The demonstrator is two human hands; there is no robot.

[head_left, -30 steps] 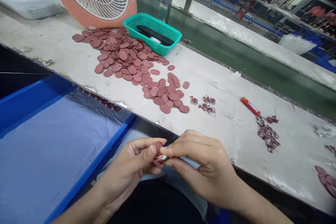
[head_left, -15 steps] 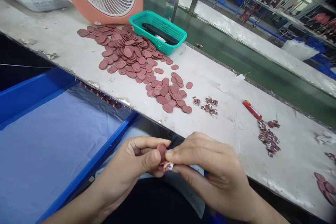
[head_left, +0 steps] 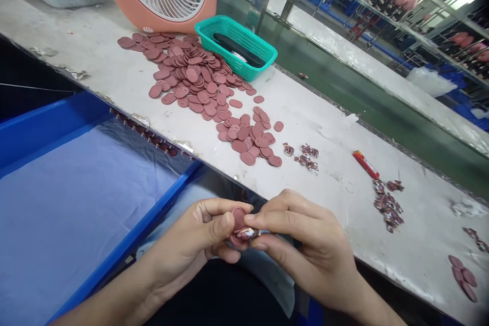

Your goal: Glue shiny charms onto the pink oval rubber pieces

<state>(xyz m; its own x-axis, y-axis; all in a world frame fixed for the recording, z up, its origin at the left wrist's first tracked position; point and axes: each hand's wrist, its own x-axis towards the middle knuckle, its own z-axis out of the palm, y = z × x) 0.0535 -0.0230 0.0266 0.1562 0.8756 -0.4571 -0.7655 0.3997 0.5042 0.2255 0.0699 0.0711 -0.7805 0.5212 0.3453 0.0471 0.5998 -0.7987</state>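
My left hand [head_left: 208, 237] pinches a reddish-brown oval disc [head_left: 239, 218] between thumb and fingers, just in front of the table edge. Across the disc's lower part lies a small brown-and-white figurine [head_left: 246, 234], gripped by the closed thumb and forefinger of my right hand [head_left: 305, 244]. Figurine and disc touch; whether they are joined I cannot tell. Beyond my hands, a big heap of the same oval discs [head_left: 198, 76] covers part of the table. To its right lie several small figurines [head_left: 305, 157], with another cluster of figurines [head_left: 387, 206] farther right.
A green basket [head_left: 208, 30] holding a black object stands by the orange fan [head_left: 133, 15]. Near the right cluster lies a red packet [head_left: 365, 164]. More discs [head_left: 462, 277] sit at far right. Below the table edge, at left, is a blue bin [head_left: 57, 112] with a pale lining.
The figurine has turned and now shows more of itself across the disc, with my right fingertips at its right end. The view has shifted slightly.
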